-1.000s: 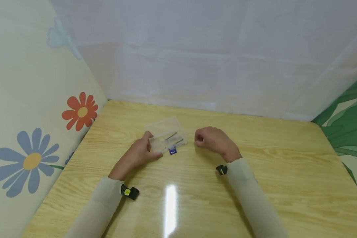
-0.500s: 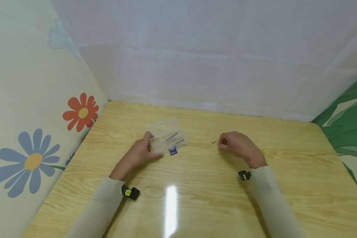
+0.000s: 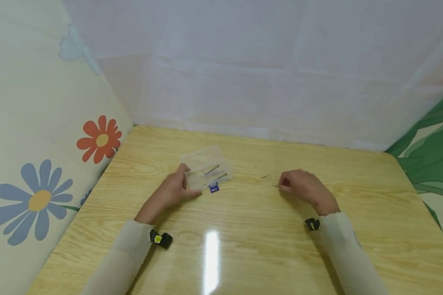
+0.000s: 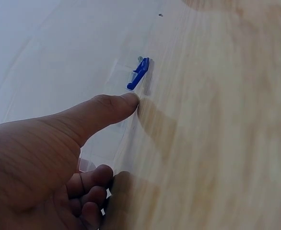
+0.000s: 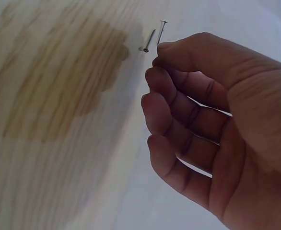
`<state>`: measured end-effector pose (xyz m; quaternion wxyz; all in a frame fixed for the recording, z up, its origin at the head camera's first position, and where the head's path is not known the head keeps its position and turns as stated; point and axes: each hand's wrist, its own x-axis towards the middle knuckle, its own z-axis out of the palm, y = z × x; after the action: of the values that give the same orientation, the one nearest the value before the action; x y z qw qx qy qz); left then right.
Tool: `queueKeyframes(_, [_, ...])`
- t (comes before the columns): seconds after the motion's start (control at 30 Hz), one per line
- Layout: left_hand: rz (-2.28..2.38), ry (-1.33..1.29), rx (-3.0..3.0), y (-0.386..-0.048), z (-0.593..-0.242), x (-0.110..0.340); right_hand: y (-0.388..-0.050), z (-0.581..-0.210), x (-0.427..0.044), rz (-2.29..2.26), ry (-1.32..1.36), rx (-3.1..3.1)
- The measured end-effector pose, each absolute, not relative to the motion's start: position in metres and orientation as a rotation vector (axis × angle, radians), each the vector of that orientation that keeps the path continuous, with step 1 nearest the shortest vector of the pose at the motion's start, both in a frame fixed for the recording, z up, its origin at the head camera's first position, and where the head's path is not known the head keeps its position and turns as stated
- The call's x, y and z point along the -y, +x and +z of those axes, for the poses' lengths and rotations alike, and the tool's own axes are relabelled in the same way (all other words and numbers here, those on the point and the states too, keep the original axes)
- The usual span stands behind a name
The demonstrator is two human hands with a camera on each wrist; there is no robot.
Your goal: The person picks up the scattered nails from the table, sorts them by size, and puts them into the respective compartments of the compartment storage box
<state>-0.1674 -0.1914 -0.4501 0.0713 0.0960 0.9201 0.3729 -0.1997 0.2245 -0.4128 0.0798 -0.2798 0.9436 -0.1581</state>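
My left hand (image 3: 173, 186) grips the left end of a clear plastic box (image 3: 196, 177), its thumb along the near side. The box's clear lid (image 3: 203, 156) lies open behind it. A blue latch (image 3: 214, 187) shows on the near side, also beyond my thumb in the left wrist view. Inside the box lie several thin nails (image 3: 222, 176). To the right, my right hand (image 3: 308, 190) pinches a nail (image 5: 162, 32) between thumb and index finger, its flat head pointing outward. Another nail (image 3: 264, 176) lies on the table just left of that hand.
The wood-grain table (image 3: 243, 246) reaches a pale cloth wall (image 3: 221, 82) at the back. A flower-patterned panel (image 3: 55, 135) stands on the left, a green leaf-patterned one (image 3: 433, 164) on the right. A tiny dark speck (image 4: 160, 15) lies on the table.
My right hand has moved right, away from the box, uncovering the nail on the table. A second nail now shows at its fingertips. My left hand and the box have stayed put.
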Motion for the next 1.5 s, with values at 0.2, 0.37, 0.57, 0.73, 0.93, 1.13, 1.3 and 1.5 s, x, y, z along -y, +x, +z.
queueKeyframes(0.2, [1.128,0.272,-2.758,-0.167,-0.449,0.191,-0.200,-0.416,-0.225,-0.519,-0.854,-2.802])
queueKeyframes(0.37, [1.119,0.272,-2.757,-0.167,-0.448,0.189,-0.201,-0.418,-0.225,-0.522,-0.829,-2.800])
queueKeyframes(0.57, [1.114,0.286,-2.764,-0.166,-0.446,0.189,-0.203,-0.420,-0.224,-0.525,-0.846,-2.805])
queueKeyframes(0.73, [1.120,0.283,-2.760,-0.166,-0.447,0.189,-0.203,-0.420,-0.223,-0.520,-0.867,-2.801])
queueKeyframes(0.93, [1.125,0.289,-2.761,-0.166,-0.449,0.190,-0.204,-0.421,-0.222,-0.490,-0.891,-2.807])
queueKeyframes(1.13, [1.139,0.283,-2.753,-0.166,-0.449,0.191,-0.206,-0.424,-0.222,-0.485,-0.884,-2.796])
queueKeyframes(1.3, [1.141,0.278,-2.750,-0.165,-0.449,0.191,-0.207,-0.426,-0.222,-0.473,-0.882,-2.798])
queueKeyframes(1.5, [1.129,0.277,-2.761,-0.166,-0.448,0.191,-0.208,-0.426,-0.221,-0.449,-0.910,-2.827])
